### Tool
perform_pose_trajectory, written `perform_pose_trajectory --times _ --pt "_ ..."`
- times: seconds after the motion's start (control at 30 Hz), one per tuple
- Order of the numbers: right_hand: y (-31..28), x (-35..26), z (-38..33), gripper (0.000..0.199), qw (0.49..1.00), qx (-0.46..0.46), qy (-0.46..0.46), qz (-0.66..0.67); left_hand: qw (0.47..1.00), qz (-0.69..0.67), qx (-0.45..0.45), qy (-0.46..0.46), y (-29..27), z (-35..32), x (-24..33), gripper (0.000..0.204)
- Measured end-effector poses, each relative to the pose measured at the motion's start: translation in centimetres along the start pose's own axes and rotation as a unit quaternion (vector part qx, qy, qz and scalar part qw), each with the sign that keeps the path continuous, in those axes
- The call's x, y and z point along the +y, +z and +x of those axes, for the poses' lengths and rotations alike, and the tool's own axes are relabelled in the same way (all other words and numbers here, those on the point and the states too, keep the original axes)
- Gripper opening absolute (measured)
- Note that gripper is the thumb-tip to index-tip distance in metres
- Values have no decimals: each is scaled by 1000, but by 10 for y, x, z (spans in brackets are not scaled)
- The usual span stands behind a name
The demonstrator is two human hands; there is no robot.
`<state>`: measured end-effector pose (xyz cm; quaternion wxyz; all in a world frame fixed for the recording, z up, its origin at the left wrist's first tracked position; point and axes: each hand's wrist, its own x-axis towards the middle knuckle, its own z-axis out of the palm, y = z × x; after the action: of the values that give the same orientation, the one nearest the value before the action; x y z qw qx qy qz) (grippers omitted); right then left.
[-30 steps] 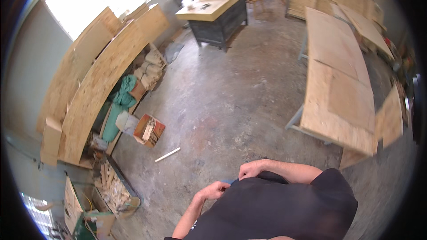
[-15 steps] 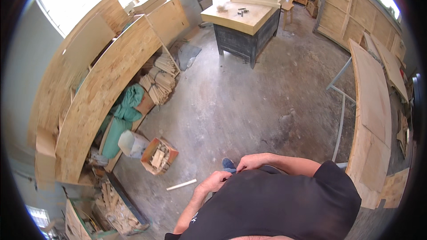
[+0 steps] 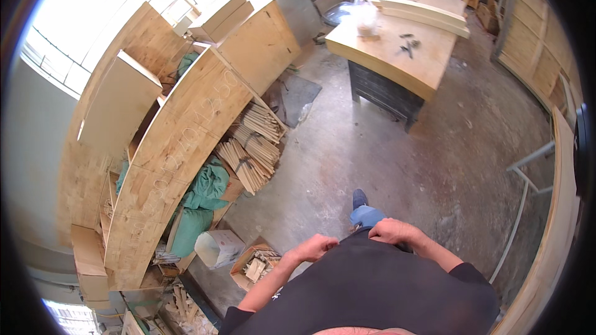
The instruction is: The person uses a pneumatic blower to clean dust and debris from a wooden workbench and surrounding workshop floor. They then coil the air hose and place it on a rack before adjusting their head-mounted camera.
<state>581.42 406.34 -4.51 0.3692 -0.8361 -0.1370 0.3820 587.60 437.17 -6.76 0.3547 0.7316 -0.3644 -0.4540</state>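
Both hands are at my waist, by the front hem of my black shirt (image 3: pixel 366 279). My left hand (image 3: pixel 315 248) has its fingers curled closed beside the left of the hem; what its fingertips hold, if anything, is hidden. On the other side, my right hand (image 3: pixel 392 232) is closed with its fingers pressed to the hem, pinching the cloth. Between and beyond the hands, a leg in blue jeans (image 3: pixel 367 216) and a dark blue shoe (image 3: pixel 359 198) reach forward on the concrete floor.
Ahead stands a wood-topped table (image 3: pixel 354 41) with boards, a plastic bag and small dark tools. Leaning wooden panels (image 3: pixel 180 149), stick bundles (image 3: pixel 248 167), green cloth (image 3: pixel 208 183), a white bin (image 3: pixel 217 248) and a scrap box (image 3: pixel 254 267) line the left. A metal frame (image 3: pixel 528 158) and boards stand right.
I have moved forward and the view has turned left; the table looks nearer and the scrap box has slid toward the lower edge. My hands have drawn slightly apart at the hem.
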Motion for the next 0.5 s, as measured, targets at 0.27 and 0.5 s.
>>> perform_pose_trajectory --times 0.27,0.5 --pt "-240 26 174 30 988 -133 -51 -62 973 -17 231 7 -246 104 13 16" --pt "-464 -24 364 35 981 102 -151 -63 781 -143 599 102 -558 97 -30 17"
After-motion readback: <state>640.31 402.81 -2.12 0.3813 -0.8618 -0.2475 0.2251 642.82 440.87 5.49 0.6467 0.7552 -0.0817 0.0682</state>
